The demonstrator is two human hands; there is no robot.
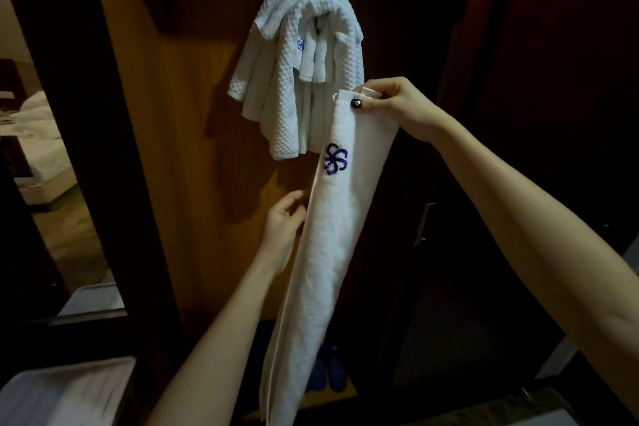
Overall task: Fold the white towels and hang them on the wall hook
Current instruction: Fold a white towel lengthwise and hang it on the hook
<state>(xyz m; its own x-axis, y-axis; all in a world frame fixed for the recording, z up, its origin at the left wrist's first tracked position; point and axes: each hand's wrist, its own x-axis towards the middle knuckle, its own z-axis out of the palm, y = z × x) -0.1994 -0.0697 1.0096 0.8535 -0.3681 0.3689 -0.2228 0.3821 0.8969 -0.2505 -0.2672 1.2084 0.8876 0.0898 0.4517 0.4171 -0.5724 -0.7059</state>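
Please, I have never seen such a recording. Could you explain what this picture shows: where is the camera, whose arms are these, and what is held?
There is no machine here. The one picture comes from a wide-angle camera worn on a person's head, looking forward and down, so both bare arms are the wearer's own. The right hand pinches the top end of a long folded towel, white, with a blue flower emblem; it hangs down. The left hand is at the towel's left edge, lower down; whether it grips, I cannot tell. Behind, other white towels hang bunched high on a wooden panel; the hook is hidden under them. At far left a bed shows.
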